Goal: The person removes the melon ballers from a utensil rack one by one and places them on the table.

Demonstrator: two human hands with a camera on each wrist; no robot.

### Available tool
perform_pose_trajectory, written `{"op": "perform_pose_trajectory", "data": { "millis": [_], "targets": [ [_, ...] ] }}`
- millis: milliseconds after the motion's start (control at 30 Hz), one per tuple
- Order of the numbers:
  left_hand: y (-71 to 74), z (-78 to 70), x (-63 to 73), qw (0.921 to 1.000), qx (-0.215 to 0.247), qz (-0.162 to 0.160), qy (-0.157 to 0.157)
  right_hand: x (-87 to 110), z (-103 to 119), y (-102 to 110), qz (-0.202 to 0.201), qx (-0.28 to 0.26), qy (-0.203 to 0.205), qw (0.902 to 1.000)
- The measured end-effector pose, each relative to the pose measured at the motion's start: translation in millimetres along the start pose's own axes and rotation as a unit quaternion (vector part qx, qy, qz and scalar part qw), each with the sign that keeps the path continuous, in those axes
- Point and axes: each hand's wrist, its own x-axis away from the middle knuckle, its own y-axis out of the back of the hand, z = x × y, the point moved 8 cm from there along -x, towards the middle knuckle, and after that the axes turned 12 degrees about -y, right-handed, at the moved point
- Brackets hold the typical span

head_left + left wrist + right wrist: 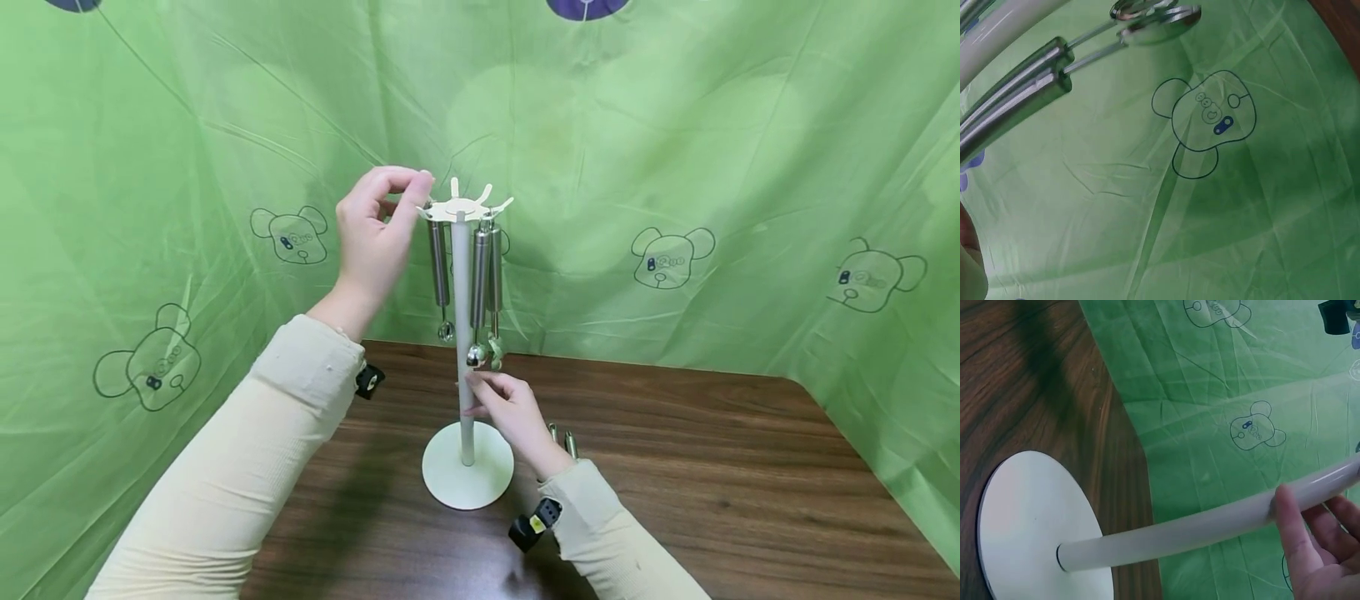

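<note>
A white stand with a pole (pixel 462 333), a round base (pixel 442 467) and a spoked hook top (pixel 459 207) stands on the table. My left hand (pixel 375 221) is raised at the left hook, thumb and fingertips close together; whether they pinch anything is unclear. Just below those fingertips hangs a steel-handled utensil (pixel 438 267). Two more utensils hang at the right of the pole, one with a shiny rounded head (pixel 477 356). Steel handles (pixel 1035 84) also show in the left wrist view. My right hand (pixel 517 414) grips the pole below the hanging heads, its fingers (pixel 1291 528) against it.
Two metal handle ends (pixel 572 444) show on the dark wooden table (pixel 675 467) behind my right wrist. Green cloth (pixel 600 167) printed with bear faces surrounds the table's back and sides.
</note>
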Motion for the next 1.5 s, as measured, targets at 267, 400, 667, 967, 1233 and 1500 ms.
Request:
{"op": "perform_pose_trajectory", "data": {
  "millis": [267, 400, 667, 967, 1233, 1500],
  "targets": [
    [0.5, 12.2, -4.1, 0.9968, 0.003, 0.026, 0.075, 0.4, 2.5, 8.6, 0.006, 0.028, 0.005, 0.9996],
    [-1.0, 16.9, -6.7, 0.9935, 0.002, 0.046, 0.104, 4.6, 7.1, 14.2, 0.012, 0.045, 0.004, 0.9989],
    [3.8, 16.3, -14.1, 0.9918, 0.006, 0.033, 0.124, 21.1, 29.9, 31.4, -0.019, 0.078, 0.013, 0.9967],
    [-7.6, -24.6, -20.6, 0.9955, -0.052, 0.074, -0.027, 34.9, 67.7, 50.4, -0.072, 0.095, 0.051, 0.9915],
    [-24.0, -41.9, -12.5, 0.9742, -0.147, 0.133, -0.109, 39.2, 98.2, 48.8, -0.079, 0.086, 0.100, 0.9881],
    [-25.9, -43.6, -7.1, 0.9686, -0.165, 0.137, -0.126, 41.5, 125.2, 36.6, -0.070, 0.087, 0.144, 0.9832]
  ]
}}
